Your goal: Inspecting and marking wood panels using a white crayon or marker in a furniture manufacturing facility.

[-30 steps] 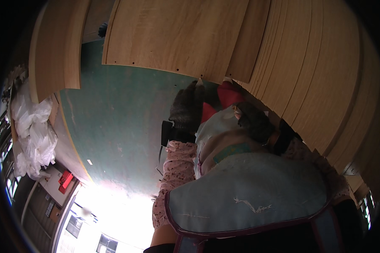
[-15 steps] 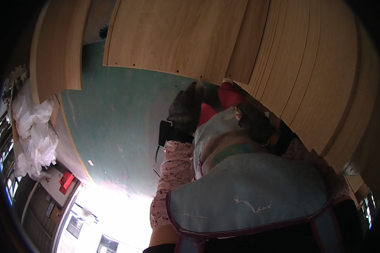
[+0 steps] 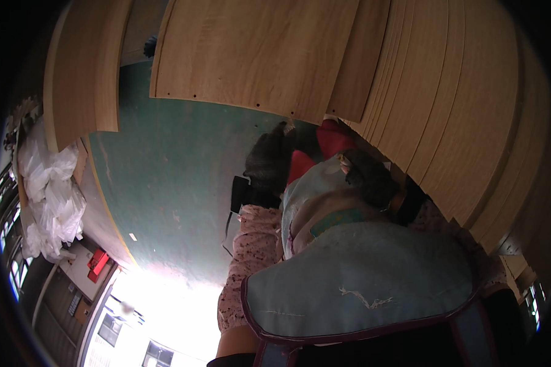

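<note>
My left hand [image 3: 267, 160], in a dark glove, reaches to the near edge of a wood-grain board [image 3: 251, 55] with small dark holes along that edge. Its fingers are drawn together at the tips, close to one hole; anything between them is too small to make out. My right hand [image 3: 370, 177], also dark-gloved, is curled over my lap on the blue-grey apron [image 3: 361, 275]. A bare fingertip shows there, and what its fingers hold, if anything, is hidden. A black box-like piece with a thin cord [image 3: 239, 193] sits at my left wrist.
Stacked wood-grain boards [image 3: 459, 92] rise close on the right. Another board [image 3: 86, 73] stands at the far left, near white plastic wrapping [image 3: 52, 196]. The green floor [image 3: 165, 177] has a yellow line. Red shoes [image 3: 335, 138] are by my hands. A red object [image 3: 97, 263] lies lower left.
My left hand's fingers have drawn back slightly from the board's edge and bent more. My right hand and the boards look almost unchanged.
</note>
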`<move>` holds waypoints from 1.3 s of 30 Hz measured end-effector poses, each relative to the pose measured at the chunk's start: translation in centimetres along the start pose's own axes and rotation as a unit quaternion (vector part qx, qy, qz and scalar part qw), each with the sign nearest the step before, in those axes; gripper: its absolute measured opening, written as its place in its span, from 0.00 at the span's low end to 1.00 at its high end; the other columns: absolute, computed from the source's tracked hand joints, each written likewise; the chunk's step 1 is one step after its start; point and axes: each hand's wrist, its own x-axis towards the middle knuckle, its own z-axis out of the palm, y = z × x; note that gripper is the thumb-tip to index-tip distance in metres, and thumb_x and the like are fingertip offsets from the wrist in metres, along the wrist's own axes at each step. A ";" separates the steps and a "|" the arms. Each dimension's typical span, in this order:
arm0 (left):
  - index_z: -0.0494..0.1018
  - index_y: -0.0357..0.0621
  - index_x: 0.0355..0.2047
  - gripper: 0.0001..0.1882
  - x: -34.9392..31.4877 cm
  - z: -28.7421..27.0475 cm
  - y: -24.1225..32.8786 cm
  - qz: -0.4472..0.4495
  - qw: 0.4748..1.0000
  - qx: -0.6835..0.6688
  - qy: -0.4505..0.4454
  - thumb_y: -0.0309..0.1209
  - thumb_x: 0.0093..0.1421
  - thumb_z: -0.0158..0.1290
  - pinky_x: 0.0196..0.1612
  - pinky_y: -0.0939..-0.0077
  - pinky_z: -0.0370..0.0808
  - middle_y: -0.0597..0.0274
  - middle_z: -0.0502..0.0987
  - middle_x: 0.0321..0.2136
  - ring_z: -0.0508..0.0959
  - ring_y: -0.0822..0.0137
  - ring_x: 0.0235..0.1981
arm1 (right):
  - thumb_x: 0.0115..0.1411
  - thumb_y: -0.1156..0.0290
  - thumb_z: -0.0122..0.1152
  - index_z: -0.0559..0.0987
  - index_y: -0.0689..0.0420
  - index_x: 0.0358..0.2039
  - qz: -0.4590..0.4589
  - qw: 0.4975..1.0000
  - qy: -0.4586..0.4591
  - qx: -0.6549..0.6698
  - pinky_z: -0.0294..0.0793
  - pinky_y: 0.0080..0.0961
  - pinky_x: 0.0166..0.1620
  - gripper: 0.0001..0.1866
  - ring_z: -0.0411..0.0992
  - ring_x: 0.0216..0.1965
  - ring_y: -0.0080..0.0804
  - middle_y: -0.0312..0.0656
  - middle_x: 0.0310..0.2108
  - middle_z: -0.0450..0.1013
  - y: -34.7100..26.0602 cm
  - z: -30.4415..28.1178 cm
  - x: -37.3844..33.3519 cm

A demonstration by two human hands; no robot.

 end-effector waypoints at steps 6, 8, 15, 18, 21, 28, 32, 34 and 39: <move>0.74 0.42 0.50 0.22 -0.6 0.9 -0.1 0.032 0.999 0.010 -0.019 0.46 0.67 0.44 0.48 0.63 0.72 0.47 0.78 0.41 0.77 0.51 0.44 | 0.63 0.70 0.54 0.73 0.59 0.49 -0.042 0.995 0.037 -0.077 0.73 0.34 0.46 0.15 0.73 0.44 0.45 0.50 0.43 0.72 1.7 1.4 -0.6; 0.74 0.40 0.49 0.21 -0.3 0.4 0.2 0.087 0.988 -0.113 0.052 0.44 0.67 0.45 0.49 0.66 0.71 0.46 0.78 0.41 0.77 0.53 0.45 | 0.63 0.70 0.54 0.73 0.59 0.49 -0.048 0.998 0.005 -0.043 0.73 0.34 0.47 0.15 0.73 0.44 0.43 0.49 0.43 0.72 1.9 1.1 -0.3; 0.74 0.39 0.49 0.21 -0.1 0.3 0.6 -0.007 0.990 -0.144 0.001 0.43 0.67 0.47 0.49 0.66 0.71 0.45 0.78 0.41 0.78 0.53 0.45 | 0.63 0.71 0.53 0.72 0.59 0.51 0.018 0.999 -0.023 0.022 0.72 0.34 0.48 0.15 0.73 0.45 0.41 0.49 0.44 0.73 0.2 0.2 0.2; 0.74 0.39 0.49 0.20 0.0 1.2 -0.4 0.092 0.994 0.048 0.032 0.43 0.67 0.46 0.49 0.66 0.72 0.46 0.79 0.40 0.78 0.53 0.44 | 0.63 0.71 0.53 0.72 0.59 0.51 0.012 1.000 -0.017 -0.011 0.72 0.34 0.48 0.15 0.73 0.46 0.41 0.49 0.44 0.73 0.3 0.4 0.4; 0.74 0.40 0.48 0.20 0.2 1.6 -1.2 0.084 0.996 0.009 0.010 0.42 0.66 0.47 0.48 0.64 0.72 0.47 0.78 0.40 0.77 0.51 0.44 | 0.64 0.72 0.52 0.72 0.59 0.51 0.003 1.000 -0.015 -0.027 0.72 0.33 0.49 0.15 0.72 0.46 0.41 0.49 0.44 0.73 0.9 0.5 0.5; 0.75 0.40 0.47 0.19 0.2 1.4 -0.1 0.058 0.995 -0.040 0.066 0.42 0.66 0.48 0.46 0.63 0.72 0.47 0.78 0.38 0.77 0.51 0.43 | 0.63 0.74 0.52 0.73 0.60 0.50 -0.008 1.000 -0.009 -0.011 0.72 0.33 0.48 0.14 0.73 0.45 0.42 0.49 0.43 0.73 0.5 0.4 0.2; 0.75 0.41 0.47 0.20 0.1 1.2 0.4 0.047 0.998 -0.010 0.045 0.43 0.66 0.46 0.47 0.62 0.72 0.46 0.78 0.39 0.77 0.50 0.43 | 0.63 0.74 0.52 0.73 0.60 0.49 0.007 1.000 -0.007 0.009 0.72 0.32 0.48 0.14 0.73 0.45 0.42 0.48 0.43 0.73 0.7 0.3 -0.3; 0.75 0.41 0.47 0.21 0.2 1.1 0.2 0.036 0.999 0.009 0.030 0.45 0.67 0.45 0.47 0.61 0.72 0.46 0.78 0.38 0.77 0.49 0.43 | 0.63 0.73 0.52 0.73 0.60 0.49 0.001 1.000 0.004 -0.005 0.73 0.33 0.47 0.14 0.73 0.45 0.42 0.48 0.43 0.73 1.4 0.8 -0.1; 0.75 0.41 0.47 0.23 0.0 0.8 -0.3 -0.012 0.999 0.046 -0.012 0.47 0.68 0.41 0.46 0.60 0.72 0.46 0.78 0.38 0.77 0.48 0.43 | 0.64 0.72 0.52 0.73 0.59 0.48 0.060 0.998 0.026 0.003 0.73 0.32 0.47 0.13 0.73 0.44 0.40 0.48 0.41 0.73 2.4 1.8 0.1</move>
